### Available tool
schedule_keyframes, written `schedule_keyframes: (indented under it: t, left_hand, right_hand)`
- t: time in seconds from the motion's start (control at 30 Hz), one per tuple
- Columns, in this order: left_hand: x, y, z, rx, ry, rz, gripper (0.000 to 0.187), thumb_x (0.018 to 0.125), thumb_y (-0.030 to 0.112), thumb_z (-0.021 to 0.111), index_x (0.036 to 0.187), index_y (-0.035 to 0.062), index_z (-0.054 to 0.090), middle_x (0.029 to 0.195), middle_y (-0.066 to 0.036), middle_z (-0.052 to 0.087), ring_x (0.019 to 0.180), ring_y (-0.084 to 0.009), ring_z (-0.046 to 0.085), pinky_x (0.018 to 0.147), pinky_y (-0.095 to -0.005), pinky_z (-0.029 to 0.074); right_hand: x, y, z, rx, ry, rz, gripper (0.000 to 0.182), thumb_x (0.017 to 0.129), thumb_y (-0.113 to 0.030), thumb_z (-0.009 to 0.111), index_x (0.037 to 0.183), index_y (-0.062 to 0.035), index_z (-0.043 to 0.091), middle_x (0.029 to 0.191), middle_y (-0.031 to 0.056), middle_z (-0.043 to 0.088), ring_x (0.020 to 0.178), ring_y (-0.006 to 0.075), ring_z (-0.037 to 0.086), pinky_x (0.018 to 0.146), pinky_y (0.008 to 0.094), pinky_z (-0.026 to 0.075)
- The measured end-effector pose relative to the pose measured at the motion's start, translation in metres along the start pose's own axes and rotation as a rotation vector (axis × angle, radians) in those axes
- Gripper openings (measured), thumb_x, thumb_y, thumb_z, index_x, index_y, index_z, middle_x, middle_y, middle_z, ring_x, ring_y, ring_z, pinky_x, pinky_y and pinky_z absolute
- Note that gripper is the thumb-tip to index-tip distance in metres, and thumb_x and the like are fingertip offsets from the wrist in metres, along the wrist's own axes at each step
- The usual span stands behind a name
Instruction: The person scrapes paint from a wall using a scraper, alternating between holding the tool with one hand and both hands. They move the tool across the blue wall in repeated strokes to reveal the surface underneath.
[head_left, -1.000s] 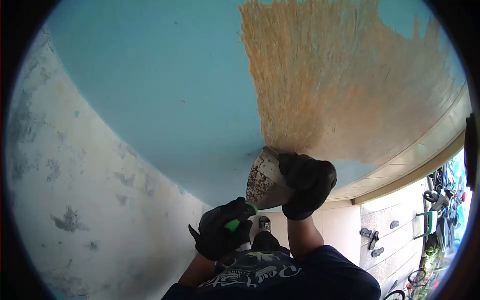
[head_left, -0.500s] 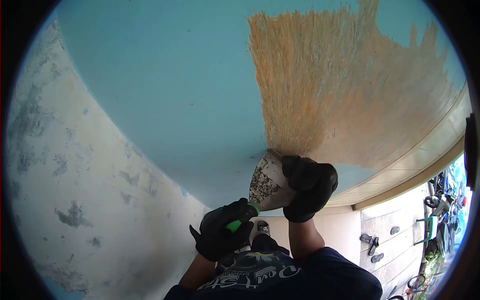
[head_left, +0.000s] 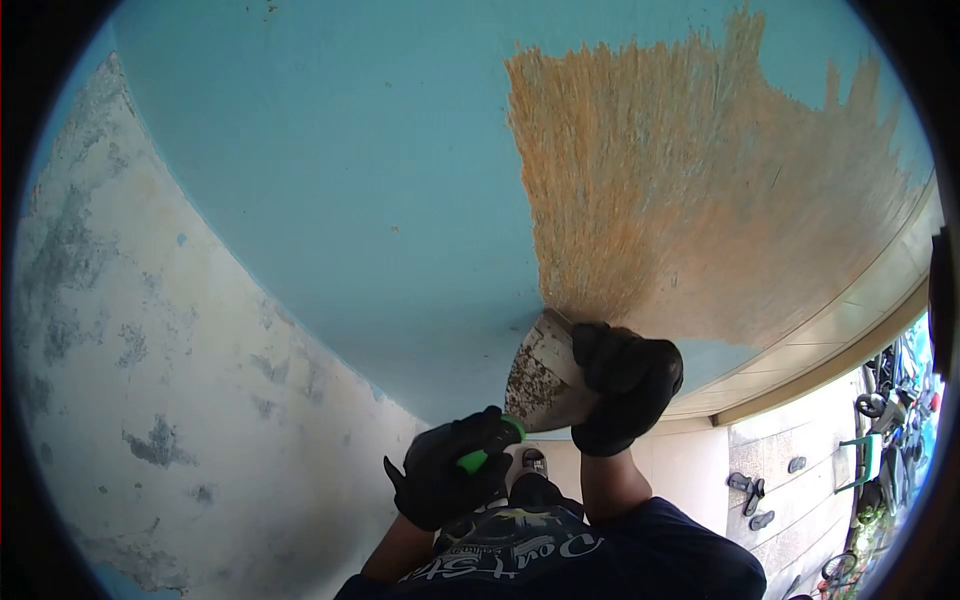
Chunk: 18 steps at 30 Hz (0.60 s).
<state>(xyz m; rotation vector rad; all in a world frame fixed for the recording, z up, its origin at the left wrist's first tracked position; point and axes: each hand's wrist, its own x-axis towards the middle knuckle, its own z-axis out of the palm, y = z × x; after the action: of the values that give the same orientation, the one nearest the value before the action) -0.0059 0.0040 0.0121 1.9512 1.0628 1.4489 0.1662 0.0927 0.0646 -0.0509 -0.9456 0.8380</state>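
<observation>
My gloved right hand (head_left: 630, 385) is closed at the right side of a wide scraper (head_left: 540, 385), its metal blade speckled with dark and pale residue. The upper corner of that blade lies near the lower end of a scraped, orange-brown patch (head_left: 610, 190) on the blue wall (head_left: 340, 170). Lower left, my gloved left hand (head_left: 455, 465) wraps round a green handle (head_left: 472, 461). Its green end shows right at the blade's lower corner; what it is fixed to is hidden.
A whitish wall (head_left: 240, 440) with grey blotches meets the blue one on the left. Cream trim (head_left: 800, 375) runs along the right. Beyond it are sandals (head_left: 745, 490) on paving, a green-framed stool (head_left: 860, 460) and parked motorcycles (head_left: 890, 410). My shoe (head_left: 533, 460) shows below.
The whole view has shifted slightly, so wall, scraper and hands appear a little lower and further right. Both hands keep their holds, with the scraper at nearly the same angle.
</observation>
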Motion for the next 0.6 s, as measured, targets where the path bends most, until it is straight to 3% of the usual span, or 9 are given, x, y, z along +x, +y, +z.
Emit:
schedule_keyframes:
  t: [0.07,0.17,0.23,0.47,0.6]
  left_hand:
    - [0.003,0.004,-0.002,0.0,0.008,0.018,0.05,0.071,0.0,0.076,0.119,-0.0005,0.059,0.107,-0.019,0.069,0.09,-0.0292,0.071,0.079,-0.0375,0.056]
    - [0.002,0.006,-0.002,0.013,-0.001,-0.049,0.051,0.071,0.001,0.077,0.118,-0.0006,0.059,0.107,-0.019,0.069,0.09,-0.0294,0.071,0.08,-0.0374,0.056]
    - [0.006,0.003,-0.006,0.102,-0.013,0.062,0.052,0.07,0.002,0.078,0.118,-0.0009,0.059,0.106,-0.019,0.069,0.089,-0.0299,0.071,0.08,-0.0373,0.056]
    - [0.001,0.001,-0.003,-0.031,-0.02,-0.068,0.053,0.068,0.0,0.078,0.118,0.0003,0.059,0.099,-0.018,0.07,0.087,-0.0294,0.071,0.078,-0.0379,0.056]
    - [-0.001,-0.001,0.005,0.031,-0.014,-0.007,0.054,0.069,-0.001,0.077,0.12,0.0012,0.058,0.097,-0.017,0.07,0.086,-0.0297,0.072,0.078,-0.038,0.056]
  right_hand:
    - [0.002,0.002,-0.001,0.052,0.057,0.009,0.046,0.101,-0.027,0.043,0.061,-0.0056,0.038,0.054,0.0054,0.038,0.05,0.0183,0.038,0.05,0.0371,0.033]
    - [0.008,-0.002,0.011,0.077,-0.041,0.015,0.046,0.101,-0.028,0.042,0.061,-0.0057,0.038,0.054,0.0051,0.037,0.05,0.0181,0.037,0.05,0.037,0.031]
    - [0.008,-0.001,0.016,-0.02,-0.051,-0.024,0.042,0.105,-0.025,0.036,0.065,-0.0124,0.036,0.053,-0.0001,0.031,0.045,0.0156,0.032,0.053,0.0354,0.029]
    - [0.007,-0.002,0.01,-0.092,-0.146,-0.079,0.04,0.105,-0.025,0.036,0.066,-0.0132,0.035,0.053,-0.0004,0.031,0.046,0.0149,0.032,0.053,0.0348,0.029]
    - [0.011,-0.005,0.009,-0.056,-0.139,-0.057,0.04,0.104,-0.025,0.037,0.066,-0.0129,0.035,0.053,-0.0005,0.031,0.046,0.0149,0.032,0.053,0.0351,0.028]
